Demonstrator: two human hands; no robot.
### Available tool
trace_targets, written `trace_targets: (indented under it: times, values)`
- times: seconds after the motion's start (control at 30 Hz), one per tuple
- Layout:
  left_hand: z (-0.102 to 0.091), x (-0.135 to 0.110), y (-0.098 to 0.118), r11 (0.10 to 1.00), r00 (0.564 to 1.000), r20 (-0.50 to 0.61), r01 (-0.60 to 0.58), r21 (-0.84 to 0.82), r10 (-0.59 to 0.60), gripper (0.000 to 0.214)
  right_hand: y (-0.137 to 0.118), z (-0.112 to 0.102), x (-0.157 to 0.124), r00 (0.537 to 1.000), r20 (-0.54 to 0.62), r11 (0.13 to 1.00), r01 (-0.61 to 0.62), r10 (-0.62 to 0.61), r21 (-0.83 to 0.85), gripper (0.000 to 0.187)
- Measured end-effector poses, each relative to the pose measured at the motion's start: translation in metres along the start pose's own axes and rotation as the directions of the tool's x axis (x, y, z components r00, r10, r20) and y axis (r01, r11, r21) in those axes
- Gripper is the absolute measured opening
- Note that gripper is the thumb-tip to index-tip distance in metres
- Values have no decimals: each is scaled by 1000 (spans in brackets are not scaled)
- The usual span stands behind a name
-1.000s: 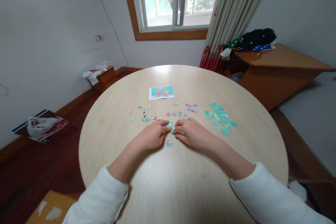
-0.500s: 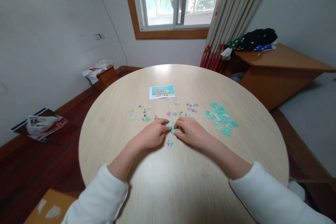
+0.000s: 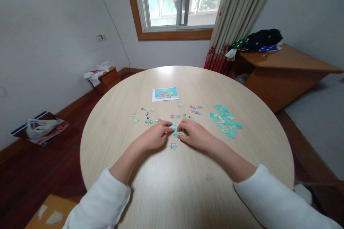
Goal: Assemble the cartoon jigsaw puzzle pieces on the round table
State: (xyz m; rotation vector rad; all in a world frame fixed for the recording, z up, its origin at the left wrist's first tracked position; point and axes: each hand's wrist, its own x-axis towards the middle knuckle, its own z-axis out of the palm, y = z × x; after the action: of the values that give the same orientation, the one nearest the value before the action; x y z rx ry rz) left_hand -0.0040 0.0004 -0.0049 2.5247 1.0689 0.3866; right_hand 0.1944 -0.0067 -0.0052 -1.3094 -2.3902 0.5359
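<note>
At the middle of the round table (image 3: 172, 186), my left hand (image 3: 155, 135) has its thumb and fingertips closed on a whitish-teal puzzle piece (image 3: 172, 126). Opposite it, my right hand (image 3: 195, 133) pinches a yellow patterned puzzle piece (image 3: 181, 133). Between the fingertips lies a teal puzzle section (image 3: 175, 130), touching both; the fingers hide part of it. A small pink-and-teal joined section (image 3: 173, 146) rests just nearer to me. Beyond my hands, a row of pink and yellow pieces (image 3: 177, 116) lies on the tabletop.
A printed reference picture (image 3: 165, 94) lies farther back. Many loose teal pieces (image 3: 225, 120) are heaped at the right, and scattered pieces (image 3: 147, 117) sit at the left. A wooden desk (image 3: 285, 61) with cloth on it stands beyond the table's right edge.
Hardly anything differs. Both hands stay at the same pieces, and the whole view has shifted very slightly.
</note>
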Motion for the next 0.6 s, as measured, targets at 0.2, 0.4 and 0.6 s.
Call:
trace_targets:
  times: [0.2, 0.4, 0.6]
  values:
    - [0, -1, 0, 1000, 1000, 5, 8, -10, -8, 44, -3, -3, -2, 1000, 6, 999, 22, -22, -35, 5]
    - [0, -1, 0, 1000, 1000, 6, 10, -9, -10, 43, -8, -7, -1, 993, 72, 982, 100, -89, -161, 8]
    - [3, -2, -4, 1000, 1000, -9, 13, -13, -13, 44, -10, -5, -1, 985, 125, 939, 156, -123, -306, 15]
